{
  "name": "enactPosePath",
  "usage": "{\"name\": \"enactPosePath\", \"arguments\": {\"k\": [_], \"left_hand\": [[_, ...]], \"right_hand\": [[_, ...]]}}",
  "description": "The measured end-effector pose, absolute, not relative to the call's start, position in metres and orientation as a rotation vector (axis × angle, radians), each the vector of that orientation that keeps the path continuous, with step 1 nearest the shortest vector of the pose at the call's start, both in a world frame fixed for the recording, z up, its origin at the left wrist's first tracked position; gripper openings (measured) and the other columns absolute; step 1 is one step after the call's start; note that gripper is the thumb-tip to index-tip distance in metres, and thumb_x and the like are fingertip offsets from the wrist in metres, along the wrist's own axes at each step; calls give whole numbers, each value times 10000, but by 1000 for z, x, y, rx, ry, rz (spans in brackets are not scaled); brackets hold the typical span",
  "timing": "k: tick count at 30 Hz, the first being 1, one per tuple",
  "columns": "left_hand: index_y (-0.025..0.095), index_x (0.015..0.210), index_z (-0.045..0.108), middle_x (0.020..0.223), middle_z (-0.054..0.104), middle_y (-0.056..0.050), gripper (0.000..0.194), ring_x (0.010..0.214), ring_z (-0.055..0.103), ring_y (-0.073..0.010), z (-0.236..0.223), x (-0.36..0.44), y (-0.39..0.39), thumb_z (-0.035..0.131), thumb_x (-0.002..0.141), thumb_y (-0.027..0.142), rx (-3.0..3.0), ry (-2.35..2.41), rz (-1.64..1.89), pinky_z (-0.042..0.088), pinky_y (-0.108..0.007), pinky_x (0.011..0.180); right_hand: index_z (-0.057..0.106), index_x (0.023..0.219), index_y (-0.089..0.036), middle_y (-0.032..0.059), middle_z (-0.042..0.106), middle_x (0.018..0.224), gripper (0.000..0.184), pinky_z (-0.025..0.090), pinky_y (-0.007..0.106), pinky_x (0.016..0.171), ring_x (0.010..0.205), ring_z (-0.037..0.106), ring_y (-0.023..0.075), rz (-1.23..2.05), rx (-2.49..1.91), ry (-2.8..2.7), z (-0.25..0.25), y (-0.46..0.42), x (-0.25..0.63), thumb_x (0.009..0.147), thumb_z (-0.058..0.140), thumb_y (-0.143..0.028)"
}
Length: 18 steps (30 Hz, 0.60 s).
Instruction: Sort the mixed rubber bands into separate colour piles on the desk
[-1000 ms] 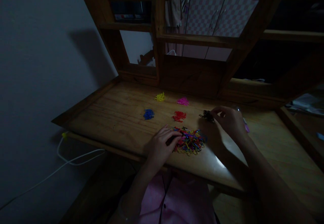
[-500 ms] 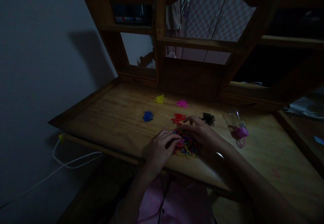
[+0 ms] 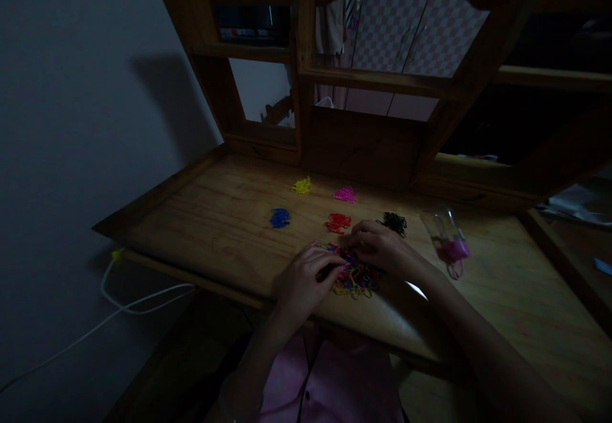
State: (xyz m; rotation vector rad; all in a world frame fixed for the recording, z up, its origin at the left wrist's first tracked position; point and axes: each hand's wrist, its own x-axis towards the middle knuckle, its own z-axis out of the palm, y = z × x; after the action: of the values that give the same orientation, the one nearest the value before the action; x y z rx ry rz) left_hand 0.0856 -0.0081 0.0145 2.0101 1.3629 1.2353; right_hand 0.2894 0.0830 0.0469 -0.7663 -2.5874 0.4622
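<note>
A mixed pile of small coloured loops [image 3: 356, 281], perhaps rubber bands, lies near the desk's front edge. My left hand [image 3: 306, 276] is at its left side, thumb and forefinger closed at the tips over pink loops; what is between them is too small to tell. From the right, my right hand [image 3: 377, 244] reaches into the far side of the pile with fingers bent down, the tips partly hidden. Beyond the hands lie single-colour heaps: red loops [image 3: 337, 223], blue loops [image 3: 280, 218], yellow loops [image 3: 302, 185], pink loops [image 3: 345, 194] and black loops [image 3: 394, 223].
A clear bottle with a pink lid and strap [image 3: 456, 249] lies on its side at the right. The wooden desk [image 3: 201, 219] has a shelf unit [image 3: 363, 143] along its back. A white cable [image 3: 138, 305] hangs off the left front edge.
My right hand has lowered slightly, its fingers moving down from beside the red heap into the mixed pile. My left hand stays nearly in place. The view has shifted a little.
</note>
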Motion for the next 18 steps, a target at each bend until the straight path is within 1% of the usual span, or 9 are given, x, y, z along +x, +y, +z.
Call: {"name": "enactPosePath", "arguments": {"k": [3,6,12,18], "left_hand": [[281,929,703,913,716,20,142,909,642,-163,15,86,-8,638,846,187,2019,1358,1243,374,-458,1090],[276,919,706,900,719,15,140,902,646,-168,16,87,-8,643,839,180,2027,1350,1250,395,-450,1072],[289,916,711,902,717,35,198,899,649,-154,17,86,-8,657,815,127,2023,1349,1259,400,-418,1070],[289,922,711,913,716,22,166,921,645,-163,16,85,-8,641,838,163,1997,1346,1248,389,-414,1071]], "right_hand": [[650,961,-214,56,620,1001,195,472,295,781,891,591,181,534,-845,-2570,45,85,289,798,611,-115],[636,911,-198,49,618,955,161,463,276,753,858,585,175,537,-870,-2563,44,85,288,778,619,-110],[616,858,-192,40,605,872,104,429,257,709,804,564,166,428,-874,-2596,47,82,286,797,589,-112],[611,842,-188,31,605,865,75,411,239,663,738,555,141,413,-908,-2593,47,83,289,808,581,-128]]}}
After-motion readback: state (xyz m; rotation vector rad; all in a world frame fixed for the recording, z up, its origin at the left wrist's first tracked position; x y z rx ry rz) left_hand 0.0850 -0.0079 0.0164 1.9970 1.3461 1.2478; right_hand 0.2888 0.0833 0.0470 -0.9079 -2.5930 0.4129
